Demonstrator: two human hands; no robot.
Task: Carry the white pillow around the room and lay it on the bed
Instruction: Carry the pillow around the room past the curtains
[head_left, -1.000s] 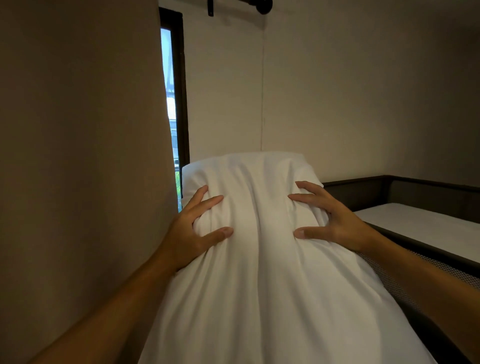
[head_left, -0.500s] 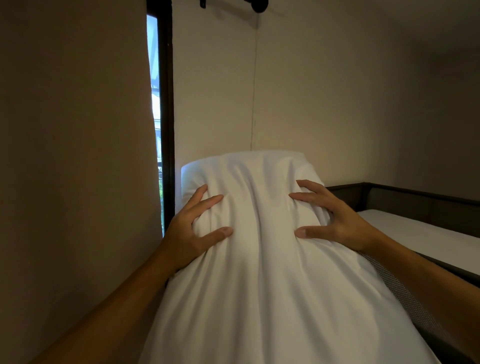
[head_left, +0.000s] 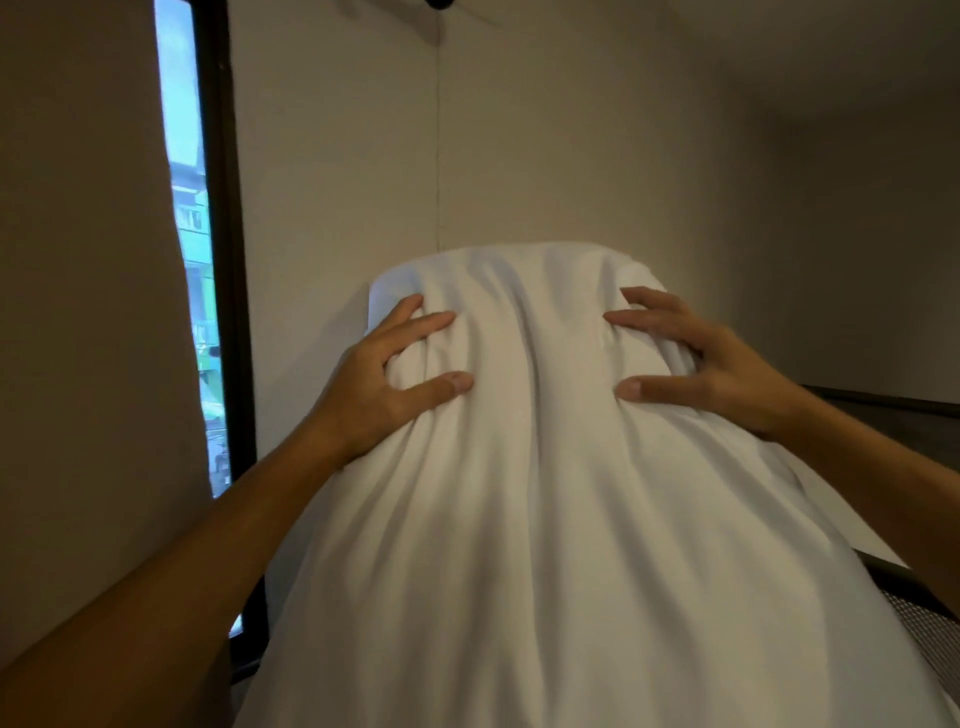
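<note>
The white pillow (head_left: 545, 493) is held up in front of the camera, filling the lower middle of the view from about 6 o'clock up to its rounded top edge near the centre. It is gripped near that top end by both hands, one on each side. The left hand (head_left: 374, 384) is pressed against the pillow's side at about 9 o'clock of its upper end, with the fingers (head_left: 415, 325) spread and curled into the fabric and the thumb dug in lower down, towards the middle. The right hand (head_left: 696, 364) is set at about 3 o'clock of the same end, mirrored, its fingers (head_left: 654, 322) likewise spread and pushed into the cover, the thumb pointed inwards. Between the two thumbs the cloth is gathered into long folds that run down towards 6 o'clock. Both forearms are stretched forward and upward from the lower corners of the view, the left from 8 o'clock, the right from 4 o'clock, with the wrists bent slightly inward. Beyond the pillow a bare wall (head_left: 571, 130) is seen at 12 o'clock, a dark-framed window (head_left: 192, 234) at 10 o'clock, and a curtain (head_left: 78, 312) at 9 o'clock. A strip of the bed (head_left: 852, 525) is visible at 4 o'clock, under the right forearm; the pillow is not laid on it.
</note>
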